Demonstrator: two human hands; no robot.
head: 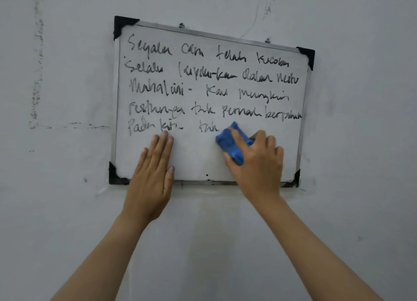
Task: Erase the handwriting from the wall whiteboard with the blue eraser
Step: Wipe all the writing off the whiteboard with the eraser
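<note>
A small whiteboard (194, 156) with a metal frame and black corner caps hangs slightly tilted on the wall. Several lines of black handwriting (209, 84) cover its upper part; the fifth line stops partway, and the board below and to its right is wiped clean. My right hand (259, 163) grips the blue eraser (232, 145) and presses it against the board at the end of that fifth line. My left hand (155, 172) lies flat, fingers together, on the lower left of the board and over its bottom edge.
The grey-white wall (67, 210) around the board shows smudges and a faint dotted mark at the left (36, 75). Two small hangers (181, 25) hold the board's top edge. A thin crack or wire runs up the wall above the board (255, 18).
</note>
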